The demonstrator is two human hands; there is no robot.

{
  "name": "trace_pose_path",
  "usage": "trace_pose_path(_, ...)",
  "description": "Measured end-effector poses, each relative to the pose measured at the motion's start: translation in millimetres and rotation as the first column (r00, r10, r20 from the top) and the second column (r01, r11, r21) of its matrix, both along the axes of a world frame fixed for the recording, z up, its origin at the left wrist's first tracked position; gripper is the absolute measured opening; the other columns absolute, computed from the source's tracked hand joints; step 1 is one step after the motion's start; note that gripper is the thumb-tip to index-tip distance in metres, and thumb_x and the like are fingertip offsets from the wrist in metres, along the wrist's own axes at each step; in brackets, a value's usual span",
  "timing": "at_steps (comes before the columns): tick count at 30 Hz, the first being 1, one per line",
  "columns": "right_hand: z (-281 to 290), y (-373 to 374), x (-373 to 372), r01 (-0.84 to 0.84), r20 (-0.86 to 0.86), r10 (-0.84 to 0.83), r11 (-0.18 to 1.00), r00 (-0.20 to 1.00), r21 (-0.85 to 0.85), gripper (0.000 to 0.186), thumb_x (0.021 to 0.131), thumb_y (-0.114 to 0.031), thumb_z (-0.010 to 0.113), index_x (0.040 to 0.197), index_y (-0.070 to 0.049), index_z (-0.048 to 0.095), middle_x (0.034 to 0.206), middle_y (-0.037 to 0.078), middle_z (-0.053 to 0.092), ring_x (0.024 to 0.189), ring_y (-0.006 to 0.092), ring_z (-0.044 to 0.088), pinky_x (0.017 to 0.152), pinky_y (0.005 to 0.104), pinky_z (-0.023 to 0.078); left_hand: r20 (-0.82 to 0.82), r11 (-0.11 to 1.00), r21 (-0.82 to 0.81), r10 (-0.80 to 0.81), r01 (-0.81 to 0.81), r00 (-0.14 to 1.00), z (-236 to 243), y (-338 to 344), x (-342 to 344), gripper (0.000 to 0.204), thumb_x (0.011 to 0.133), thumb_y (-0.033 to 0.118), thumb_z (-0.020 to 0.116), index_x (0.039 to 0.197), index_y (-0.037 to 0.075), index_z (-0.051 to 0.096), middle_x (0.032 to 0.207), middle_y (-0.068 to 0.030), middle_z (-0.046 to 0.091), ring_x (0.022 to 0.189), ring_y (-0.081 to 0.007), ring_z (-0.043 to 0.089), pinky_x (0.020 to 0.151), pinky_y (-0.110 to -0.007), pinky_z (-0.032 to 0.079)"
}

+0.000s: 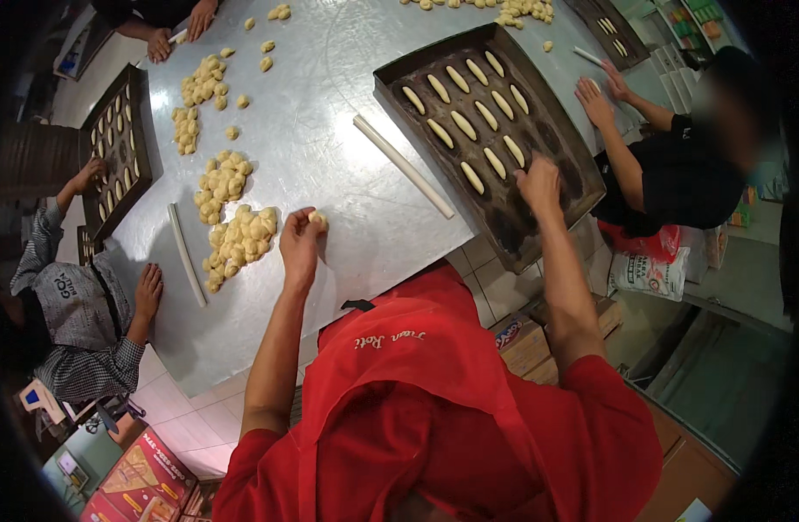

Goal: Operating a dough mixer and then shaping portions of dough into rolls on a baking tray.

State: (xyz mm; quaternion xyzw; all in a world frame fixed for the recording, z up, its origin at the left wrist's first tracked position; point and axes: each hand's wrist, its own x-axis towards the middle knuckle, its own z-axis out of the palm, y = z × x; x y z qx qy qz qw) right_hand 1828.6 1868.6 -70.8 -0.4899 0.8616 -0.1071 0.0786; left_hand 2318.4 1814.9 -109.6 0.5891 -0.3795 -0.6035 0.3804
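Note:
My left hand is over the metal table, its fingers pinching a small pale dough ball. To its left lies a heap of dough balls. Over the dark baking tray at the right, my right hand reaches down with its fingers curled in. Whatever those fingers hold, if anything, is hidden beneath them. Just beyond them lies a slim dough roll, the nearest of several set in rows in the tray.
A pale rolling pin lies left of the tray, and another pin lies beyond the dough heaps. Co-workers' hands are at the left, top left and right edges. A second filled tray stands at the far left. Cardboard boxes sit below the table.

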Motion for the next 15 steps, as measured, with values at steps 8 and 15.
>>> trace_pose_path(8, -5, -34, 218, -0.365, 0.03, 0.442, 0.777, 0.897, -0.513, 0.034, 0.089, -0.011, 0.074, 0.121, -0.003, 0.066, 0.116, 0.019, 0.066, 0.109, 0.0424, 0.062, 0.095, 0.0524, 0.049, 0.68, 0.816, -0.235, -0.251, 0.529, 0.689, 21, 22, -50, 0.045, 0.091, 0.01, 0.078, 0.134, 0.003, 0.066, 0.125, -0.0177, 0.07, 0.111, -0.0268, 0.07, 0.095, -0.037, 0.057)
trace_pose_path(15, -31, 10, 232, -0.637, -0.026, 0.76, 0.525, 0.65, -0.564, 0.027, 0.091, -0.006, 0.072, 0.117, -0.004, 0.07, 0.104, 0.011, 0.071, 0.095, 0.035, 0.066, 0.09, 0.0476, 0.051, 0.933, 0.598, -0.259, -0.049, 0.758, 0.357, 44, 42, -34, 0.07, 0.101, 0.027, 0.061, 0.164, 0.008, 0.038, 0.173, -0.0223, 0.027, 0.156, -0.0456, 0.029, 0.125, -0.057, 0.027)
